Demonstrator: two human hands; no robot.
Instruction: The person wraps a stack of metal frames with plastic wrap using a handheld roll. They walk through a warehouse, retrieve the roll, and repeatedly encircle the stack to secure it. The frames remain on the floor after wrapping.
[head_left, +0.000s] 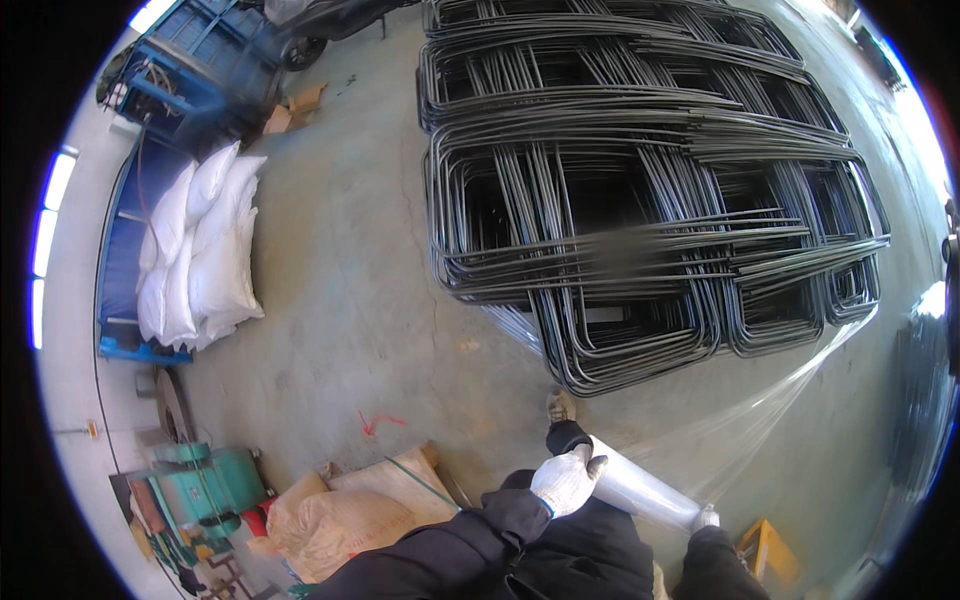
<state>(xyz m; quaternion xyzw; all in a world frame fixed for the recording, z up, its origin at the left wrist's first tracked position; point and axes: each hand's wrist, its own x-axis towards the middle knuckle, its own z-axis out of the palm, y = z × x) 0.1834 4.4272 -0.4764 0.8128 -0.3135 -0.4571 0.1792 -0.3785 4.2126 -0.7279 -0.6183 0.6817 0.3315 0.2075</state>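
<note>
A roll of clear stretch film (645, 484) lies slantwise across the front of my body. My left hand (568, 482), in a white knitted glove, is closed around its upper left end. At the lower right end is my gloved right hand (706, 517), mostly hidden by its dark sleeve, with the fingers at the roll's end. From the roll, a drawn-out web of film (775, 410) runs up to the near right corner of a big stack of bent black metal rod frames (630, 345). More film shows under the stack's near left corner.
White filled sacks (205, 250) are piled against a blue rack at the left. Below them stand a green machine (210, 490) and a tan sack (345, 530) beside a board. A yellow object (768, 555) is at the lower right. Wrapped bundles (925, 400) stand at the right edge.
</note>
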